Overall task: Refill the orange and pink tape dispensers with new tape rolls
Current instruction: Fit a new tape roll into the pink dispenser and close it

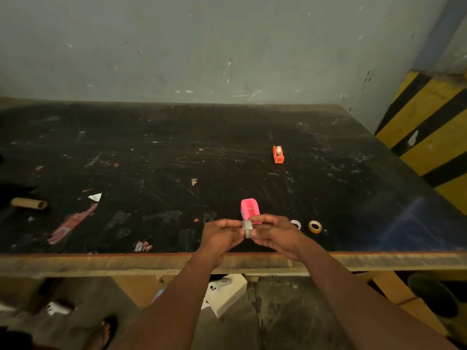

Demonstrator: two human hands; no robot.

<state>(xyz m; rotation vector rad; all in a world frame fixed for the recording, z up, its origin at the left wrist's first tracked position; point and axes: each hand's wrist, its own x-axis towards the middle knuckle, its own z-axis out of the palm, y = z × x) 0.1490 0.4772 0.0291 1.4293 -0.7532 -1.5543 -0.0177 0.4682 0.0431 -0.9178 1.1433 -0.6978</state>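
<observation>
A small tape roll (247,227) is pinched between left hand (222,236) and right hand (274,233) by curled fingers, above the tabletop's (151,160) near edge. Pink dispenser (250,207) stands just behind it; orange dispenser (278,154) sits well apart, toward the right edge.

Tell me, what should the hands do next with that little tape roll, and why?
Probably lower the small tape roll into the pink tape dispenser. The left hand and right hand both pinch the roll right in front of it. Its slot looks empty, and the orange tape dispenser farther back already holds a roll.
</observation>
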